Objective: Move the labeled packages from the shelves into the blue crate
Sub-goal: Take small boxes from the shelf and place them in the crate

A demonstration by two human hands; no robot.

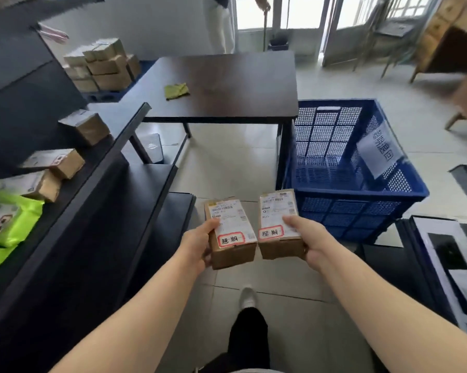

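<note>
The left hand (pixel 197 244) clasps one small brown cardboard labelled package (pixel 231 232), the right hand (pixel 307 239) another (pixel 279 224); both look light, rigid, best gripped across their sides.

**Two Packages Held Near the Crate**

The left hand (pixel 197 244) grips the left package (pixel 231 232); the right hand (pixel 307 238) grips the right package (pixel 279 224). Both boxes sit side by side, labels up. The blue crate (pixel 361 195) stands beyond them beside a dark table (pixel 227 84). Shelves (pixel 65 211) at left hold more boxes.
</note>
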